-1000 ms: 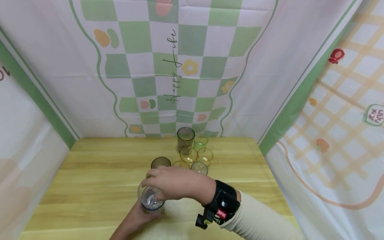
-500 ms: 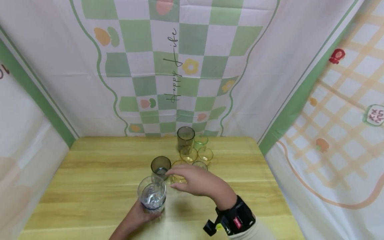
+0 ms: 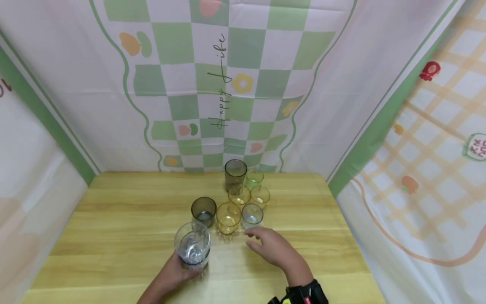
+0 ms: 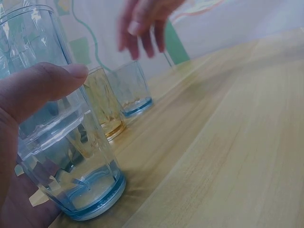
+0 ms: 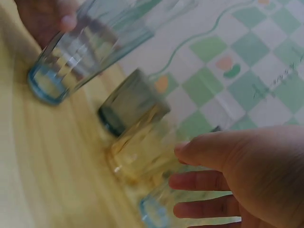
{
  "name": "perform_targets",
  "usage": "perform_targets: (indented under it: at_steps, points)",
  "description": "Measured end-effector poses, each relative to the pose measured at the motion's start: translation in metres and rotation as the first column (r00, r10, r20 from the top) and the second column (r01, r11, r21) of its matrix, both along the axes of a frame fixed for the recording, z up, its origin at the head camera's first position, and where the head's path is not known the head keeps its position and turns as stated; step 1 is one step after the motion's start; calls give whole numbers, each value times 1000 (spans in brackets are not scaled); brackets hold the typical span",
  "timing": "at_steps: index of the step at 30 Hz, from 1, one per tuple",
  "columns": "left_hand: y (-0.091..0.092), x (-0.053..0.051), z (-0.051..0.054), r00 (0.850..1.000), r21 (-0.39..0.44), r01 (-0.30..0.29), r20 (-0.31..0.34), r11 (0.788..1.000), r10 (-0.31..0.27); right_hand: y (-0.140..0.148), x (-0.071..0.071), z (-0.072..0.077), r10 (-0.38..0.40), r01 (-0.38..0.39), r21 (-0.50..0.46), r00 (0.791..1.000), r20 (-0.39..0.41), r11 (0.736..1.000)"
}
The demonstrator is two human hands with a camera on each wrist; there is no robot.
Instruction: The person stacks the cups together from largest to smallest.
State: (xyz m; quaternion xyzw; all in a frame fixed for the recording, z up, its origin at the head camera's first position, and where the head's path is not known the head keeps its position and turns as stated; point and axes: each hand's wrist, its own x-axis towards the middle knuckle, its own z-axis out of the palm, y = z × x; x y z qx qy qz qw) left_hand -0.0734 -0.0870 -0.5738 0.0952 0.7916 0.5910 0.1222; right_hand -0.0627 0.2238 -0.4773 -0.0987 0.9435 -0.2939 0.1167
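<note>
My left hand (image 3: 177, 270) grips a clear glass (image 4: 95, 197) with a bluish base, thumb and fingers round its side. A second clear glass (image 3: 192, 232) is nested in its top; the left wrist view shows its bottom partway down inside. My right hand (image 3: 276, 251) holds nothing and hovers with loosely spread fingers just in front of a small clear glass (image 3: 252, 217). To the left of that one stands an amber glass (image 3: 228, 219), and farther left a dark grey glass (image 3: 203, 211) just behind the stacked pair.
Behind the front row stand two smaller amber glasses (image 3: 239, 196) (image 3: 260, 195), a green glass (image 3: 255, 179) and a tall dark glass (image 3: 235, 177). All rest on a wooden table (image 3: 114, 228). A patterned cloth (image 3: 243, 55) hangs along the table's far edge.
My right hand has let go of the upper clear glass, leaving it in the lower one, and has moved right toward the small clear glass. The left hand has stayed in place.
</note>
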Motion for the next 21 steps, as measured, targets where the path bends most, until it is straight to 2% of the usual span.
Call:
perform_targets:
  at_steps: [6,12,17,21]
  points:
    - [0,0,2,1000,10,6,19,1000,-6,7,12,-21,-69,69,-26,997,35,997]
    - [0,1,3,1000,-5,5,14,1000,-5,16,18,-37,-135,138,-60,990,47,989]
    - [0,0,3,1000,10,6,16,1000,-6,25,18,-51,-183,184,-21,983,27,983]
    - [-1,-1,1,1000,26,16,13,1000,-16,33,11,-57,-211,211,11,978,2,977]
